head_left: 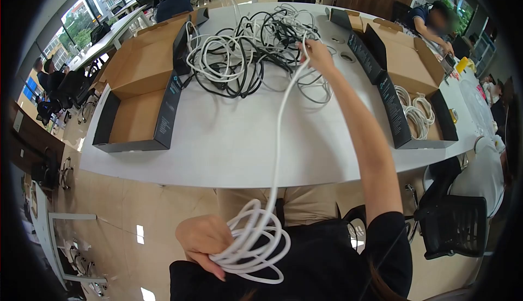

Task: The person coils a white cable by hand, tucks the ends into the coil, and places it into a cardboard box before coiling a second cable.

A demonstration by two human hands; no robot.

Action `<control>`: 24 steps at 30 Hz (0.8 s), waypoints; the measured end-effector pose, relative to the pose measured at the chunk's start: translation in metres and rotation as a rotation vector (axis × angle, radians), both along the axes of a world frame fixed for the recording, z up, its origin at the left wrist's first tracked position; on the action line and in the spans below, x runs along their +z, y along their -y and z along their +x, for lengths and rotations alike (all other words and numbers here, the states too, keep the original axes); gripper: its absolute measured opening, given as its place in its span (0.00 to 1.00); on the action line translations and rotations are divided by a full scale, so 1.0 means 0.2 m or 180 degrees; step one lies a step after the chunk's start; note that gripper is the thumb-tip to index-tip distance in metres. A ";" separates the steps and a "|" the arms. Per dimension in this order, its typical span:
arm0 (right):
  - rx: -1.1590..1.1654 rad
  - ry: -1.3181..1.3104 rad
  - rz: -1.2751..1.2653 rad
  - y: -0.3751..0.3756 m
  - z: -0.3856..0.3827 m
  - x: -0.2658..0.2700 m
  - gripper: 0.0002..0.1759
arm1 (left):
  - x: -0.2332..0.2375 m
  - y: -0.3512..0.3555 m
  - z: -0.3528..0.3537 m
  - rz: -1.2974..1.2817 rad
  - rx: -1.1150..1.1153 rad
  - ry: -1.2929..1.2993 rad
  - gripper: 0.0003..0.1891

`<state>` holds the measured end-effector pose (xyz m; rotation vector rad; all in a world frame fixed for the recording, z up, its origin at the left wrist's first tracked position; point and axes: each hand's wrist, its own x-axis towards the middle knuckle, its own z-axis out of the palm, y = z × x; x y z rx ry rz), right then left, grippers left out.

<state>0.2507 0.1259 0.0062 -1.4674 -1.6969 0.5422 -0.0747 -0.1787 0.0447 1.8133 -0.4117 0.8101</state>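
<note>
My left hand is closed around a coiled white cable, close to my body below the table edge. From the coil one strand rises over the table to my right hand, which is stretched far forward with its fingers pinched on the cable. My right fingertips are at the right side of a tangled pile of white and black cables. Some loops of the pile lie beneath and beside that hand. Where the held strand runs inside the pile is hidden.
On the left of the white table stands an open black cardboard box with a bare brown inside. Another open box at right holds coiled white cables. A person works at the far right; a chair stands lower right.
</note>
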 end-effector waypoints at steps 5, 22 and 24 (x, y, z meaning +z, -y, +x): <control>0.0365 0.1266 -0.0160 -0.01 0.11 0.11 0.25 | -0.03 0.09 -0.16 -0.0276 0.0097 0.0490 0.12; -0.0020 -0.1803 -0.0750 -0.24 0.22 0.05 0.26 | -0.08 0.39 -0.71 -0.0771 0.0212 0.1985 0.14; 0.0260 -0.2741 -0.0940 -0.29 0.29 0.07 0.20 | -0.12 0.46 -0.83 -0.0745 0.0311 0.2321 0.14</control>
